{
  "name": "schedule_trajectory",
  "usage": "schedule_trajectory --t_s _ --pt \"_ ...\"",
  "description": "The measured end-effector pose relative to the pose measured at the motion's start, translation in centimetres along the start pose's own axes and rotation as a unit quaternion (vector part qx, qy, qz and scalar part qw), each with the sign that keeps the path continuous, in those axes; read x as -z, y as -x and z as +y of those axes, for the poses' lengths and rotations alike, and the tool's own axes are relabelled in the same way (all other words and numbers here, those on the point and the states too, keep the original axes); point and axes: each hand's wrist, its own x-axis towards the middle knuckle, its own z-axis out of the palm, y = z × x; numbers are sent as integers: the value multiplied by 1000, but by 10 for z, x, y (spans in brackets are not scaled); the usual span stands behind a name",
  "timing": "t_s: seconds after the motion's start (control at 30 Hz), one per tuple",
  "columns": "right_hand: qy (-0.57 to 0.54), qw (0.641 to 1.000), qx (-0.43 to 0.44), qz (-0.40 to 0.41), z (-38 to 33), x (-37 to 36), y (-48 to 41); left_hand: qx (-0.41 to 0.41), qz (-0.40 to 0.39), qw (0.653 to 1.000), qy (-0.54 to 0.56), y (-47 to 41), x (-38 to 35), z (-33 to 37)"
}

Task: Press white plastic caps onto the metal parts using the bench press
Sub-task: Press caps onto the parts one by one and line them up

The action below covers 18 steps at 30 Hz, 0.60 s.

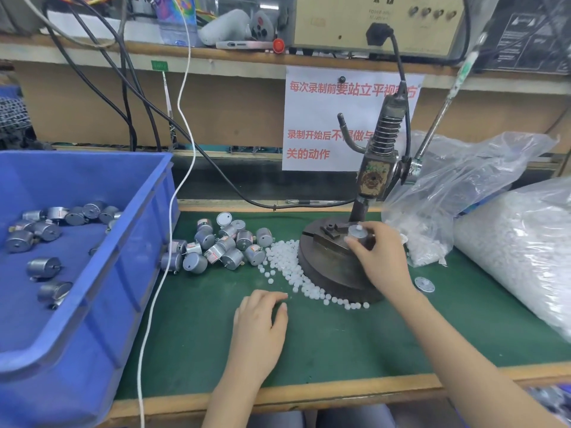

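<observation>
The right grip grasps a metal motor, fingers and thumb curled round its sides. The motor stands upright on the fixture block at the far right of the press base, a dark round plate on the green surface. A white cap sits on top of the motor. The press rises from the far side of the base, with a coil spring on its column, and its lever slants up to the right.

The left grip is released. It rests palm down on the surface, near and left of the base, with the fingers loosely bent. Nothing shows between them. Its fingertips lie just beside the near end of the loose caps, which trail along the left and near edge of the base.

Left of the caps lies a heap of motors. Further left stands a blue bin, tilted, with more motors inside. A white cable hangs down past the bin's right wall.

On the right lie two clear bags: an open one just right of the press, and a full one at the right edge, both holding white caps. A small metal disc lies flat between the right forearm and the full bag. A paper notice with red writing hangs behind the press.
</observation>
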Motion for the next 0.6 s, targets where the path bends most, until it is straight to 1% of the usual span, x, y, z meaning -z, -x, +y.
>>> schedule_trajectory --t_s 0.07,0.13,0.2,0.27,0.33,0.37,0.43,0.5,0.6 --pt "59 998 -18 -27 9 -3 -14 10 1 1000 10 0 1 0" --pt "76 996 -10 -37 13 -5 -21 10 2 1000 14 0 2 0" --pt "63 997 -22 -26 14 -6 -22 10 5 1000 18 0 3 -1" --pt "39 998 -58 -13 13 -8 -19 10 7 1000 27 0 3 -1" --pt "21 997 -70 -15 11 -10 -17 8 10 999 32 0 3 -1" --pt "2 997 -76 -21 9 -10 -17 7 10 999 31 0 3 -1" --pt "-93 990 -106 -17 5 -3 -20 5 12 999 31 -1 3 -1" --pt "-209 968 -136 29 1 9 -28 5 15 999 28 -1 2 -2" --pt "-287 943 -143 93 -9 32 -47 5 18 1000 23 -2 0 -3"
